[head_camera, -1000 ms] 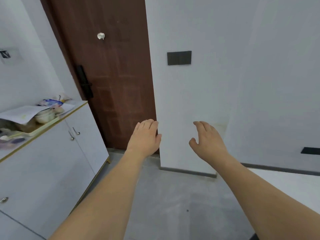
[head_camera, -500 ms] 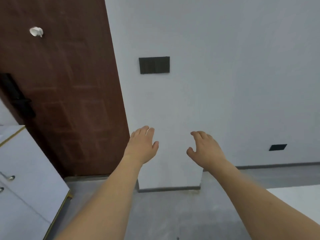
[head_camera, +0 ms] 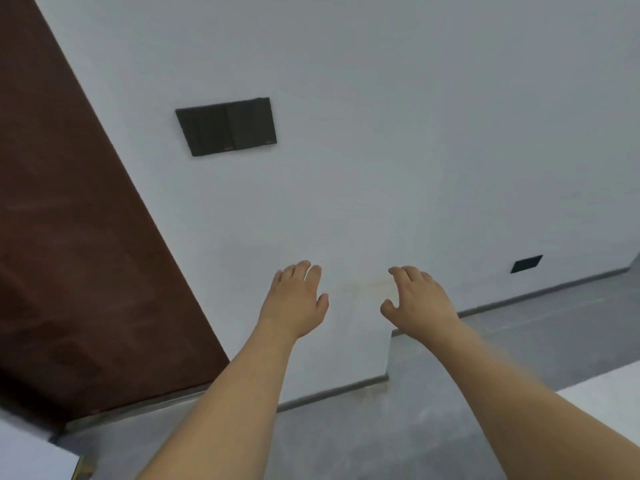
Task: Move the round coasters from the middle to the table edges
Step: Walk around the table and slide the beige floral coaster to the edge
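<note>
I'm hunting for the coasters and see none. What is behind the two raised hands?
Behind the left hand and right hand is a pale wall with its baseboard and grey floor. No coasters or table show; the patches the hands cover stay unseen.

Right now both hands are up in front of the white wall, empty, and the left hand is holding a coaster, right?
Not quite. The head view shows the left hand holding nothing; its fingers are relaxed and no coaster is in sight. The rest is right: both it and the right hand are raised, empty, in front of the white wall.
</note>
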Demonstrator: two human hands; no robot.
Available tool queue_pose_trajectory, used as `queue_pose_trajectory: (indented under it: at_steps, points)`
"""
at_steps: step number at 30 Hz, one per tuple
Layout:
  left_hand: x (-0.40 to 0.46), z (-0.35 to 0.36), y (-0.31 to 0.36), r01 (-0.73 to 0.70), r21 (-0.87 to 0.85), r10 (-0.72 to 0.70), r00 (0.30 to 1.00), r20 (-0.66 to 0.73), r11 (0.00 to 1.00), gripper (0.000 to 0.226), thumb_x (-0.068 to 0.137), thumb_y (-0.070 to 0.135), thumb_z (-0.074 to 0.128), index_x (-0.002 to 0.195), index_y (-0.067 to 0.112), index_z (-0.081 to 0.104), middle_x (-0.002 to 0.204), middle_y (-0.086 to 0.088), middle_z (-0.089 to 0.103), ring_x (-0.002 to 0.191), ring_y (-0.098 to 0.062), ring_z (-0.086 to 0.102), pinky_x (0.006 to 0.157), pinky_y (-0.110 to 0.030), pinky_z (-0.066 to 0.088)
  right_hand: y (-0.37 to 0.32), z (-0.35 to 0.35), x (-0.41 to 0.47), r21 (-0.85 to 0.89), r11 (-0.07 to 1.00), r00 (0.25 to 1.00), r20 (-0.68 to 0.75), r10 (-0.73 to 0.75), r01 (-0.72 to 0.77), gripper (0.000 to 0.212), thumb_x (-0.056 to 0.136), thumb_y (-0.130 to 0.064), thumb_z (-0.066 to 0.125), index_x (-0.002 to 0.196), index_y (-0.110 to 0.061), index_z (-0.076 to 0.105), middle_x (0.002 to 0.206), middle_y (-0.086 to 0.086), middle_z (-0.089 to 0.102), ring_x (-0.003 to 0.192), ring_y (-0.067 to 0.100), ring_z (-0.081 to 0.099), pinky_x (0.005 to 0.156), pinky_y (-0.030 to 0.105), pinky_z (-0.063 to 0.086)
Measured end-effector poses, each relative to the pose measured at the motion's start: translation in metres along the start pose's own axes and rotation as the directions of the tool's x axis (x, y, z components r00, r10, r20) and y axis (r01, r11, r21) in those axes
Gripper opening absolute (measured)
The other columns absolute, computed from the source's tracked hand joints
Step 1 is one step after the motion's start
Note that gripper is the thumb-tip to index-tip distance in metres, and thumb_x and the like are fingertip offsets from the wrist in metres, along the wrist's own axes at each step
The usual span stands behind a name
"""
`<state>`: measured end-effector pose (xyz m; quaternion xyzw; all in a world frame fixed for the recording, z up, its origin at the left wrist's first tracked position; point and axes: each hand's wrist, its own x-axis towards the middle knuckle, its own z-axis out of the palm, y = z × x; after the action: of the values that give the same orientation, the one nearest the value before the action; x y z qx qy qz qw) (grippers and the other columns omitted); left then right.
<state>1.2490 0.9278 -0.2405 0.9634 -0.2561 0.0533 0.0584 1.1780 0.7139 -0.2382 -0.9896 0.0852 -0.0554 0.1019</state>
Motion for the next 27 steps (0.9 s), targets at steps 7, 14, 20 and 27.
queue_pose_trajectory:
  at_steps: [7,14,20,27]
  points:
    - [0.101,0.038,0.026,-0.205,-0.022,0.206,0.977,0.045,0.978,0.053,0.098,0.037,0.039,0.145,0.013,0.035,0.153,-0.008,0.034,0.139,-0.028,0.033,0.118,-0.043,0.023,0.053,0.016,0.055,0.021,0.985,0.985,0.032,0.169,-0.169,0.063,0.087,-0.037,0.047,0.143,-0.014,0.031,0.145,0.006,0.040,0.130,0.027,0.039,0.108,0.040,0.033]
    - [0.186,0.087,0.053,-0.431,-0.079,0.438,0.890,0.124,0.899,0.053,0.096,0.036,0.040,0.143,0.012,0.037,0.151,-0.008,0.036,0.133,-0.028,0.038,0.108,-0.041,0.035,0.099,0.043,0.081,0.062,0.900,0.901,0.073,0.427,-0.431,0.064,0.088,-0.037,0.048,0.145,-0.015,0.028,0.147,0.007,0.037,0.132,0.028,0.036,0.109,0.039,0.033]
    - [0.250,0.123,0.109,-0.571,-0.181,0.598,0.784,0.169,0.800,0.049,0.096,0.033,0.041,0.141,0.012,0.038,0.149,-0.007,0.036,0.130,-0.029,0.039,0.094,-0.043,0.045,0.142,0.050,0.086,0.065,0.794,0.797,0.054,0.602,-0.604,0.065,0.086,-0.038,0.048,0.145,-0.015,0.031,0.147,0.007,0.039,0.131,0.028,0.038,0.108,0.041,0.034]
    - [0.308,0.160,0.209,-0.689,-0.208,0.719,0.657,0.224,0.694,0.053,0.096,0.033,0.042,0.143,0.010,0.037,0.147,-0.009,0.037,0.127,-0.031,0.041,0.095,-0.046,0.047,0.224,0.066,0.067,0.099,0.628,0.635,0.082,0.768,-0.772,0.064,0.085,-0.038,0.048,0.143,-0.016,0.033,0.145,0.008,0.040,0.132,0.029,0.038,0.107,0.041,0.034]
